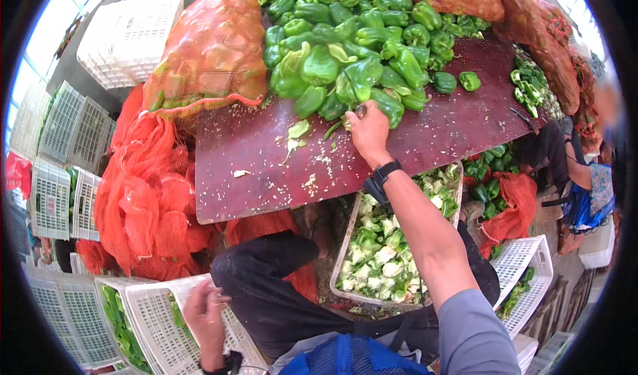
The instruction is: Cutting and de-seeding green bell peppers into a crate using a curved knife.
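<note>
My right hand (pixel 369 130) is closed on a small dark tool (pixel 360 110) whose kind I cannot make out. It rests at the near edge of a heap of green bell peppers (pixel 320 66) on a dark red board (pixel 252 156). Bits of pepper and pale seeds lie scattered left of that hand. Low on the left, my left hand (pixel 206 315) hovers over a white slatted crate (pixel 163 318), blurred, with fingers apart and nothing seen in them. Beneath my right forearm stands a pale tub (pixel 342 259) full of cut pepper cores (pixel 382 255).
A full orange mesh sack (pixel 209 49) stands at the board's far left, above crumpled red netting (pixel 146 195). White crates (pixel 50 199) line the left side. More filled sacks (pixel 538 43) lie far right. Another person's arm (pixel 578 169) shows at the right edge.
</note>
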